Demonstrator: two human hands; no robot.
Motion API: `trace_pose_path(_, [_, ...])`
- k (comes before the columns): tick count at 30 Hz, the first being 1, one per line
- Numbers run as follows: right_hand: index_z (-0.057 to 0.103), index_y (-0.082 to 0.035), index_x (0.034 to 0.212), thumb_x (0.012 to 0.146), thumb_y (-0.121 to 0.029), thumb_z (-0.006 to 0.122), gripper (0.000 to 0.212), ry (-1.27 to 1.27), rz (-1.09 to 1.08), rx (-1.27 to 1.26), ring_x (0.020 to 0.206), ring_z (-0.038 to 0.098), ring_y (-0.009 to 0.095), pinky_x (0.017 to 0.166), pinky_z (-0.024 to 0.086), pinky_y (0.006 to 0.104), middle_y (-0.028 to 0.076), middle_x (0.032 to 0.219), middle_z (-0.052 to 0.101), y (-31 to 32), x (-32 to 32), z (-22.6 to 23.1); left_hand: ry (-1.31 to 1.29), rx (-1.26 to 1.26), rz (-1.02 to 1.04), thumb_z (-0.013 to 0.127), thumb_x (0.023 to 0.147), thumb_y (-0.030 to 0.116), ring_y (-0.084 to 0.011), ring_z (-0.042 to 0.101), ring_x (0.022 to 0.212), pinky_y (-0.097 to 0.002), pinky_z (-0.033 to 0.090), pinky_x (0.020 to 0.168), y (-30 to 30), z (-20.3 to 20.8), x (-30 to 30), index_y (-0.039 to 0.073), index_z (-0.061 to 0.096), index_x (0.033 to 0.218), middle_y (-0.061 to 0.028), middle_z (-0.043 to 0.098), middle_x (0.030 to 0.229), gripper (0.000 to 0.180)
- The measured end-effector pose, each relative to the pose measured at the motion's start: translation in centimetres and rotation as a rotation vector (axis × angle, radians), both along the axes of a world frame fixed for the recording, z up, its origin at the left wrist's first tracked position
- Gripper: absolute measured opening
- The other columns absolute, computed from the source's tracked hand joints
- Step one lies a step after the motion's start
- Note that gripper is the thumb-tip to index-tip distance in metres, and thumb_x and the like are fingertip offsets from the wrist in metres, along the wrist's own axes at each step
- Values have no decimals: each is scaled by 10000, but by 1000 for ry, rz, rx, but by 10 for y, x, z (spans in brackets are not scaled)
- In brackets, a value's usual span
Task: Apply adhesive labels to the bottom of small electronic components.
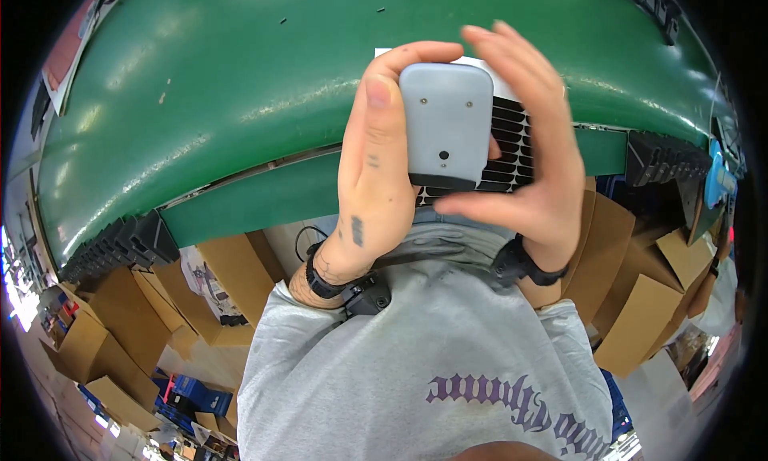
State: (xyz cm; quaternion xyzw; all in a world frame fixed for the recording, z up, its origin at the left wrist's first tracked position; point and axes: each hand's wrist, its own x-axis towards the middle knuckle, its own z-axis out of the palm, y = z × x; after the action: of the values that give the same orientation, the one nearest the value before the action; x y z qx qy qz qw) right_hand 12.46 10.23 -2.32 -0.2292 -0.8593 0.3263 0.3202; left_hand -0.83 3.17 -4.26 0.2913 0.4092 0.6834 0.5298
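My left hand (pixel 376 165) grips a light blue-grey plastic housing (pixel 448 125) by its left side, thumb along the edge. The housing has rounded corners, two small screws near the top, a dark round hole lower down and a black bottom edge. To its right, my right hand (pixel 536 141) is curved with fingers and thumb apart, slightly blurred, holding nothing that I can see. Behind the housing shows a white sheet with rows of black rounded stickers (pixel 512 145), partly hidden by my hands and the housing.
A green worktop (pixel 240 85) spreads ahead, with two tiny dark pins (pixel 381 10) on it. Rows of black plastic parts stand at the left (pixel 128 245) and right (pixel 660 158). Open cardboard boxes (pixel 232 285) lie below the edge on both sides. Another person's arm (pixel 704 289) shows far right.
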Motion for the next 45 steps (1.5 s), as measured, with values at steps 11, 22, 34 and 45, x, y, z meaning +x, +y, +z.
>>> trace_pose_path(11, [563,-20,1172,546,-158,788,679,152,41,-114,1275,428,347,1057,321,443,139,1237,577,12,-7,-18,-46,-25,-287,549,856,194,-231,532,1087,-363,451,912,-10,-1,-12,-22,219,1389,-157,481,1201,663])
trace_pose_path(22, [611,-39,1106,559,-177,768,585,169,-50,-33,1266,441,329,1044,331,444,118,1216,600,8,-8,-20,154,-83,-271,696,763,112,-214,464,1168,-354,421,953,-10,0,-9,15,183,1427,-132,425,1269,845])
trace_pose_path(34, [606,-44,1110,667,-4,686,452,223,-152,17,1017,577,265,875,442,352,90,1058,638,-2,6,1,-267,17,-97,691,818,291,-156,568,689,-229,453,517,-3,-3,-10,16,192,1410,-153,565,1009,821])
trace_pose_path(45, [677,-36,1039,760,-54,702,281,31,-736,-4,900,565,228,785,449,321,75,950,627,-22,33,-7,-545,-28,-177,332,1007,394,-125,534,508,-243,471,409,-1,4,-12,-31,477,1153,-178,622,947,473])
